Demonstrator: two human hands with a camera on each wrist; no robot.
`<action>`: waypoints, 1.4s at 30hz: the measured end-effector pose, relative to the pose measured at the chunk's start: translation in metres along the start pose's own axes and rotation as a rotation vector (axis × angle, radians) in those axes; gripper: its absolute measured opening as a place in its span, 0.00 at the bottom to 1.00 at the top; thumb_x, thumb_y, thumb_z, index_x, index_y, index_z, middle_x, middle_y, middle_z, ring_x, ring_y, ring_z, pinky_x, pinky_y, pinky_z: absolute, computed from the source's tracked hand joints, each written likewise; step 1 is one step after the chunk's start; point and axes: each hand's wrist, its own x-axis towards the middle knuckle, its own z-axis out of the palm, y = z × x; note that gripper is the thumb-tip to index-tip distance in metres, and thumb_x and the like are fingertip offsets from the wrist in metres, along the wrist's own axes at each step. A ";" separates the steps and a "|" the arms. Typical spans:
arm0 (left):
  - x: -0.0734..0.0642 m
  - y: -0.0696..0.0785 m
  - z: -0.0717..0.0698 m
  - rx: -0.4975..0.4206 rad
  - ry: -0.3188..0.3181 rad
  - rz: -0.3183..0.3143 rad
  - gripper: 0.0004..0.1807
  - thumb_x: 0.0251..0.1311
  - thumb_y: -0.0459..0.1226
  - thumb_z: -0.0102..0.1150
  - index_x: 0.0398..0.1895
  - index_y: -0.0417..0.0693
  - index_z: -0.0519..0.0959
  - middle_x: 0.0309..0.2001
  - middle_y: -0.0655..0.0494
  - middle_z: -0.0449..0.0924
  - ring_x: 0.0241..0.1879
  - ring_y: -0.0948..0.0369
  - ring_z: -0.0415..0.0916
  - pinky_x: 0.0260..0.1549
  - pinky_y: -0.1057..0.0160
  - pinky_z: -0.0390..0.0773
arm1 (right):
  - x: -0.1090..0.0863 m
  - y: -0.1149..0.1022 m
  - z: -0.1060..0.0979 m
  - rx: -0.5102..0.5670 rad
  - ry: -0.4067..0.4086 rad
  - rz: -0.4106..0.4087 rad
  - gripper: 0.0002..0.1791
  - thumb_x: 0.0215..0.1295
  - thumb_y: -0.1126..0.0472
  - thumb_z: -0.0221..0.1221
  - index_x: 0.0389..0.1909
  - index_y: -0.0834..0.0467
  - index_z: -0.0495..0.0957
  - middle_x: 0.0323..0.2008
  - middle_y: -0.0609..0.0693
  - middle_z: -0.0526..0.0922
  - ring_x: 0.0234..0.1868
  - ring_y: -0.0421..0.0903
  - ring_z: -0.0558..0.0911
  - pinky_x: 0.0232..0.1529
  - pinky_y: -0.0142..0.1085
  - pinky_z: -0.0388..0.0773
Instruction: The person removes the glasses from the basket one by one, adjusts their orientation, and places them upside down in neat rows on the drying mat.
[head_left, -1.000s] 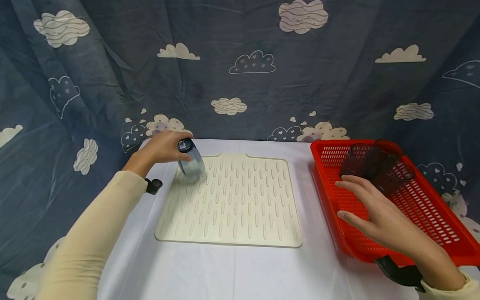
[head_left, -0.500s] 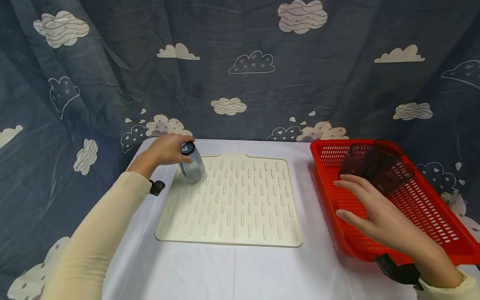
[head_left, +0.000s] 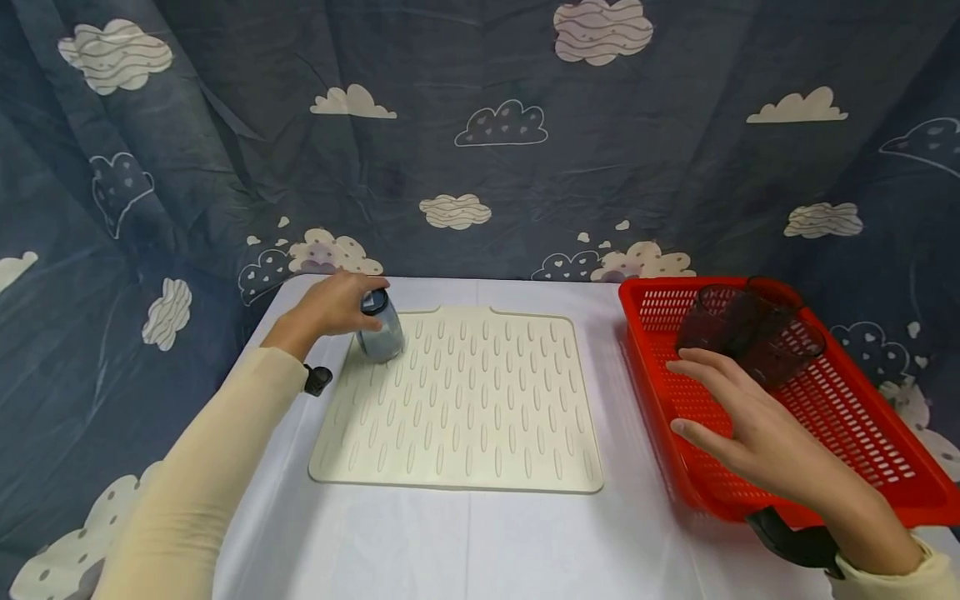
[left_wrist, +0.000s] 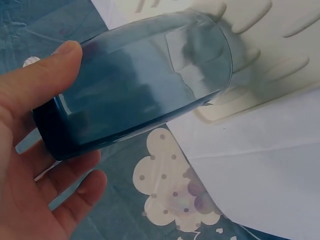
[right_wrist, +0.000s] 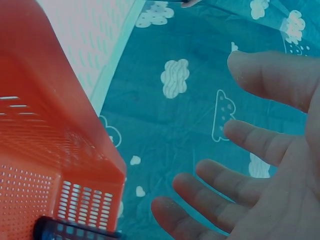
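My left hand point(head_left: 330, 310) grips a blue-tinted drinking glass point(head_left: 381, 333) by its thick base. The glass is upside down, mouth toward the far left corner of a cream ribbed drying mat point(head_left: 465, 400). In the left wrist view, the thumb lies along one side of the glass point(left_wrist: 135, 80) and the fingers are on the other; its rim appears to meet the mat. My right hand point(head_left: 765, 433), fingers spread and holding nothing, hovers over a red plastic basket point(head_left: 652, 400). Dark-tinted glasses point(head_left: 780, 354) lie in that basket, beyond the fingertips.
A white cloth point(head_left: 390, 542) covers the table under the mat and basket. Behind and to the left hangs a dark blue curtain point(head_left: 420, 167) with cloud prints. In the right wrist view, the basket's wall point(right_wrist: 95, 135) rises beside my hand.
The glass has come more upright and shifted slightly left, with my left hand still gripping its base. My right hand stays nearly where it was.
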 end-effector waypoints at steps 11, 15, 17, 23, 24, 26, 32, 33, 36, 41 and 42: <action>0.004 -0.007 0.009 0.001 0.020 0.011 0.39 0.53 0.43 0.72 0.70 0.48 0.69 0.69 0.44 0.71 0.67 0.44 0.70 0.63 0.40 0.72 | 0.002 0.000 0.001 0.007 -0.015 0.012 0.37 0.57 0.55 0.71 0.67 0.54 0.68 0.68 0.61 0.65 0.62 0.61 0.69 0.51 0.70 0.74; 0.005 -0.008 0.010 -0.010 0.019 0.004 0.40 0.54 0.42 0.72 0.71 0.48 0.68 0.70 0.44 0.70 0.68 0.44 0.68 0.64 0.39 0.71 | 0.002 0.000 0.002 0.009 -0.014 0.011 0.38 0.56 0.55 0.71 0.67 0.54 0.68 0.67 0.61 0.65 0.62 0.61 0.69 0.50 0.70 0.74; 0.006 -0.009 0.010 -0.016 0.015 0.000 0.40 0.54 0.42 0.72 0.72 0.48 0.68 0.70 0.43 0.70 0.69 0.43 0.67 0.64 0.39 0.70 | 0.002 0.001 0.002 0.011 -0.012 0.006 0.38 0.56 0.55 0.72 0.67 0.54 0.68 0.67 0.61 0.66 0.62 0.61 0.69 0.50 0.70 0.74; 0.009 -0.010 0.012 -0.019 0.006 -0.010 0.41 0.55 0.43 0.71 0.73 0.49 0.66 0.71 0.43 0.68 0.70 0.43 0.65 0.66 0.38 0.68 | 0.003 0.002 0.004 0.013 -0.007 -0.006 0.38 0.56 0.56 0.72 0.67 0.55 0.68 0.67 0.61 0.66 0.61 0.61 0.69 0.50 0.69 0.75; 0.009 -0.010 0.012 -0.017 0.004 -0.011 0.41 0.55 0.43 0.71 0.73 0.49 0.66 0.72 0.43 0.67 0.71 0.42 0.64 0.66 0.37 0.68 | 0.003 0.002 0.004 0.012 -0.009 -0.004 0.38 0.56 0.56 0.72 0.66 0.55 0.68 0.67 0.61 0.66 0.61 0.61 0.69 0.49 0.69 0.75; 0.010 -0.010 0.013 -0.018 0.003 -0.012 0.41 0.56 0.43 0.70 0.73 0.49 0.65 0.72 0.43 0.66 0.72 0.42 0.63 0.66 0.37 0.67 | 0.004 0.002 0.004 0.012 -0.016 0.003 0.38 0.56 0.56 0.72 0.67 0.55 0.68 0.67 0.62 0.65 0.62 0.62 0.69 0.50 0.69 0.75; 0.010 -0.013 0.014 -0.015 0.005 -0.021 0.41 0.58 0.42 0.70 0.74 0.49 0.64 0.74 0.43 0.63 0.73 0.42 0.60 0.67 0.37 0.66 | 0.005 0.002 0.004 0.022 -0.053 0.038 0.39 0.56 0.54 0.71 0.68 0.56 0.67 0.69 0.62 0.64 0.64 0.63 0.67 0.51 0.69 0.75; 0.010 -0.014 0.014 -0.013 0.007 -0.022 0.41 0.58 0.42 0.69 0.74 0.49 0.64 0.74 0.42 0.62 0.73 0.42 0.60 0.67 0.37 0.66 | 0.006 0.002 0.004 0.024 -0.055 0.040 0.39 0.56 0.54 0.71 0.68 0.56 0.67 0.69 0.62 0.64 0.64 0.63 0.67 0.51 0.69 0.75; 0.011 -0.014 0.015 -0.016 0.014 -0.029 0.40 0.58 0.41 0.68 0.74 0.49 0.64 0.74 0.41 0.62 0.72 0.41 0.61 0.66 0.37 0.67 | 0.006 0.002 0.005 0.024 -0.059 0.044 0.39 0.56 0.54 0.71 0.68 0.56 0.67 0.69 0.62 0.63 0.64 0.63 0.67 0.51 0.69 0.75; 0.016 -0.014 0.016 -0.037 0.023 -0.054 0.40 0.58 0.40 0.68 0.74 0.48 0.64 0.74 0.39 0.62 0.72 0.39 0.60 0.68 0.37 0.65 | 0.007 0.003 0.006 0.024 -0.068 0.050 0.40 0.56 0.53 0.71 0.68 0.55 0.66 0.69 0.62 0.63 0.64 0.63 0.67 0.51 0.69 0.75; 0.017 -0.014 0.017 -0.044 0.022 -0.054 0.40 0.58 0.40 0.68 0.74 0.48 0.64 0.74 0.38 0.61 0.72 0.39 0.59 0.68 0.37 0.64 | 0.007 0.003 0.006 0.023 -0.067 0.050 0.40 0.56 0.53 0.71 0.68 0.56 0.66 0.69 0.62 0.63 0.64 0.63 0.67 0.51 0.68 0.76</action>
